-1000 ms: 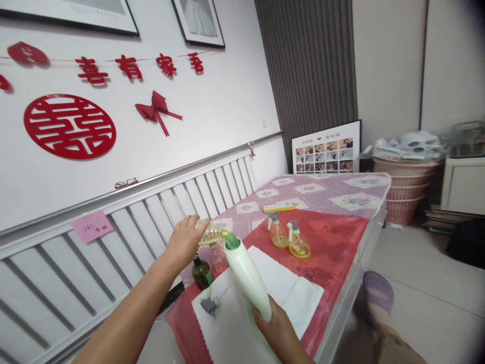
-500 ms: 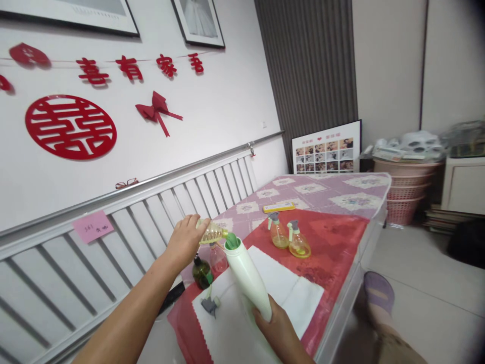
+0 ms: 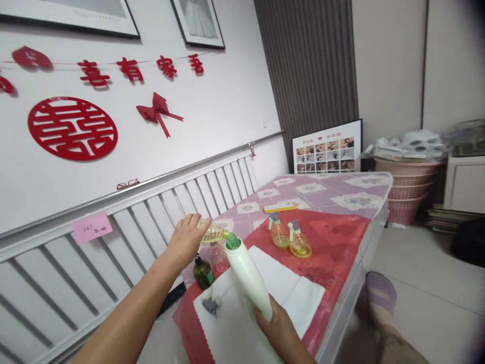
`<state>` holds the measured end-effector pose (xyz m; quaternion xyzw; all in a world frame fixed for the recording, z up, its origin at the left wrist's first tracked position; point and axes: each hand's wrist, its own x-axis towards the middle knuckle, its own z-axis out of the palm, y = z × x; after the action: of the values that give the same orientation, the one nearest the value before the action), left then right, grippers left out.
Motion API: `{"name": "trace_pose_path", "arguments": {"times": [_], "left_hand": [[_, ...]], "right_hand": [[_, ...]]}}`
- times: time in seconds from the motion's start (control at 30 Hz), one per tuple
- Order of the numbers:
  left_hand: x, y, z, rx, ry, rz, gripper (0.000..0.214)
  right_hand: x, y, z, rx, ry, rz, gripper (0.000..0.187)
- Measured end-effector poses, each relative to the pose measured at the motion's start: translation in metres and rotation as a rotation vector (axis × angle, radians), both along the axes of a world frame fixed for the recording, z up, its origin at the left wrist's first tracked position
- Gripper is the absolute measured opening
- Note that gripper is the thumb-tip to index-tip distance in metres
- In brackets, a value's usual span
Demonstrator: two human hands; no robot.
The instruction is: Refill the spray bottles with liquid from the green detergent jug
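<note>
My left hand (image 3: 186, 237) is closed around a small clear bottle of yellowish tint (image 3: 212, 232), tipped so its yellow-green neck meets the mouth of a tall pale green bottle (image 3: 248, 278). Something green shows in that mouth; I cannot tell if it is a funnel or liquid. My right hand (image 3: 278, 323) grips the tall bottle low down, and it leans to the left. Below my left hand are a dark green pump bottle (image 3: 203, 273) and a clear pinkish bottle (image 3: 219, 258). A loose grey spray head (image 3: 211, 305) lies on the white cloth (image 3: 303, 303).
Two spray bottles, one (image 3: 279, 232) beside the other (image 3: 300, 243), hold yellow liquid on the red cloth (image 3: 337, 242). Behind them lies a yellow box (image 3: 279, 207). A white railing (image 3: 125, 242) runs along the left. Pink baskets (image 3: 407, 192) stand at the back right.
The view has shifted very slightly. Both hands keep the same hold, and the two bottles stay mouth to mouth.
</note>
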<state>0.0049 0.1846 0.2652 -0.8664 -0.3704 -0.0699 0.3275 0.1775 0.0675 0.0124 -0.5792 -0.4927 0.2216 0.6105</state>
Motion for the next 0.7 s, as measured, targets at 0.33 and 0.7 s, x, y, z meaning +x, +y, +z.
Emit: {"name": "trace_pose_path", "arguments": {"times": [0.33, 0.7], "left_hand": [[0.0013, -0.0009, 0.0031, 0.029, 0.03, -0.019, 0.062], [0.0014, -0.0005, 0.006, 0.044, 0.036, -0.052, 0.067]], "right_hand": [[0.0002, -0.0042, 0.0072, 0.0, 0.011, -0.001, 0.024], [0.0011, -0.003, 0.0061, -0.019, -0.016, 0.017, 0.027]]}}
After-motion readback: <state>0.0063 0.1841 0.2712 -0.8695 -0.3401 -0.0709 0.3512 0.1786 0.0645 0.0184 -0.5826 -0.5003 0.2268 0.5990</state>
